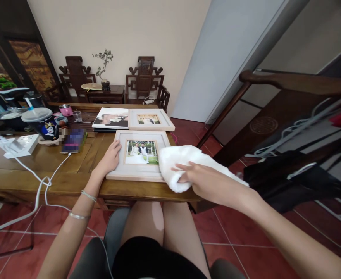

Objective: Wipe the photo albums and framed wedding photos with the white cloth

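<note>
A white picture frame [143, 135] with a wedding photo of two people lies flat near the table's front edge. My left hand [110, 157] is closed around its left edge, fingertips on the border. Over the frame's right side lies a fluffy white cloth [173, 159], held in my right hand [198, 178] with the fingers pressed into it. The cloth hides the right border and part of it hangs past the table's right end. Directly behind are a second white photo frame [167, 121] and a photo album or print [112, 116].
To the left on the wooden table [92, 176] are a charging phone [74, 140], a power strip [22, 145] with white cables, a lidded cup [39, 120], a pink mug [66, 110] and a small glass [77, 115]. A dark wooden chair [286, 120] stands at right.
</note>
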Available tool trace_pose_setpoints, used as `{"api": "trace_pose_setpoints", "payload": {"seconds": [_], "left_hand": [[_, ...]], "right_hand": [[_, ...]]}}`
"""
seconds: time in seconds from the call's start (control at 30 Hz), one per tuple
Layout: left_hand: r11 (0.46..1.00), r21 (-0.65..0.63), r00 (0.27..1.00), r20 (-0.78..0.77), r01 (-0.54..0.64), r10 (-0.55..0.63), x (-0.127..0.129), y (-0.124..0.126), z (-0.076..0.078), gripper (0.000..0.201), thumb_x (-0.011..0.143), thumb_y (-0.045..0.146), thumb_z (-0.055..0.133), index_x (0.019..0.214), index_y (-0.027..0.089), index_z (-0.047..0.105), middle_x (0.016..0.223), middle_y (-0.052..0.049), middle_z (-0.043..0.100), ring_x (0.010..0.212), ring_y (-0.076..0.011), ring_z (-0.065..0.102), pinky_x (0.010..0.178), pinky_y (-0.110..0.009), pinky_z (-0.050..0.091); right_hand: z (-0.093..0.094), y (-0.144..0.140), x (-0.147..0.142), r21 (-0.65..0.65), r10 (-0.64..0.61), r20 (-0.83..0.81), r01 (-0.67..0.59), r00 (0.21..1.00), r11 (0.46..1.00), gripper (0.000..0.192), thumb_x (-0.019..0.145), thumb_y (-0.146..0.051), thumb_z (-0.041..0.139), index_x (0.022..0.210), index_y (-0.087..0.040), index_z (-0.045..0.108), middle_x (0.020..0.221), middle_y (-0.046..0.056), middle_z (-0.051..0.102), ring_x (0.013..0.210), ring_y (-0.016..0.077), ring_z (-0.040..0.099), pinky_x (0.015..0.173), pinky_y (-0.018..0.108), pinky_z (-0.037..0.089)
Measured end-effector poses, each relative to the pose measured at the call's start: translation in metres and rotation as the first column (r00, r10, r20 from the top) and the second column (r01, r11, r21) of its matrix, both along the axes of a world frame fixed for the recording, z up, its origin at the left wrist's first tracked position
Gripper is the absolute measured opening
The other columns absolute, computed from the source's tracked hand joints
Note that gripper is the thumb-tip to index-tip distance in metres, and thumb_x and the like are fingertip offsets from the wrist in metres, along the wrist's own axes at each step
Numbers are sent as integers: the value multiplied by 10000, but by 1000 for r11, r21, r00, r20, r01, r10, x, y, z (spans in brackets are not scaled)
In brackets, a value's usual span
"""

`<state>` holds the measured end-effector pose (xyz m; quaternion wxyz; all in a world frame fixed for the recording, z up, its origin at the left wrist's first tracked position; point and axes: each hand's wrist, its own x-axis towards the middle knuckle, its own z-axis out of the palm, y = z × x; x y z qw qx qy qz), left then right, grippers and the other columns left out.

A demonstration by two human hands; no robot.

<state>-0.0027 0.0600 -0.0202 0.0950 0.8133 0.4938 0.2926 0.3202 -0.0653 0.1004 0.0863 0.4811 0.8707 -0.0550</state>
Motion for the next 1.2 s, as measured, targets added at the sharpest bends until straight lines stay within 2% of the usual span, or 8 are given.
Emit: {"api": "trace_pose_setpoints", "payload": {"seconds": [0.2,0.33,0.57,0.67,0.87,0.93,1.03,1.2], "left_hand": [[999,-33,998,-56,18,-20,0,0,4,500,861,151,371,1308,58,576,1538,-182,397,1475,-305,276,1214,-512,247],[999,-45,999,-50,12,-15,0,0,5,495,857,148,379,1298,64,588,1534,-175,407,1472,-307,283,1215,-515,242],[1000,-12,999,-33,-23,22,2,-2,4,495,856,135,367,1286,69,604,1515,-167,439,1459,-299,316,1212,-503,261],[999,-3,998,-18,-52,52,4,-3,3,494,848,123,372,1277,69,612,1509,-165,450,1459,-297,315,1211,-497,269],[997,-19,997,-31,-71,70,7,-5,4,511,838,95,370,1295,69,595,1524,-152,432,1469,-284,294,1220,-476,252],[998,-22,997,-58,-59,58,7,-6,6,517,838,86,362,1304,63,585,1533,-153,419,1475,-284,279,1223,-476,245],[999,-39,995,-97,-38,34,5,-6,9,522,840,82,359,1315,54,574,1543,-162,399,1476,-290,273,1222,-486,241],[999,-46,996,-82,-27,23,3,-5,8,507,856,93,364,1312,69,584,1537,-157,409,1474,-288,281,1221,-486,243]], "right_hand": [[-9,10,1,9,-68,61,67,996,998,581,674,71,407,1018,-213,780,1466,35,506,1428,278,363,1166,465,337],[-20,49,0,99,-109,67,102,992,990,569,730,72,391,1098,-165,756,1525,50,437,1443,298,334,1172,474,307],[-35,114,-14,261,-100,79,76,992,962,502,795,52,396,1135,-112,728,1498,124,474,1421,333,351,1118,517,324],[-31,103,-18,255,-51,91,26,995,967,485,787,64,403,1094,-100,740,1467,153,505,1387,339,397,1101,504,351],[-14,27,-17,106,70,112,-82,991,991,446,756,51,450,1015,-132,764,1355,157,604,1298,326,504,1016,443,455],[-11,14,-19,71,66,80,-72,995,995,452,747,43,455,1012,-152,766,1349,149,612,1300,321,508,975,422,484],[-14,22,-23,89,13,82,-20,997,996,469,741,46,450,1032,-153,759,1394,136,582,1330,326,483,962,415,489],[-34,81,-25,202,-83,80,66,993,977,515,761,58,421,1141,-122,720,1495,127,480,1405,321,388,1055,446,423]]}}
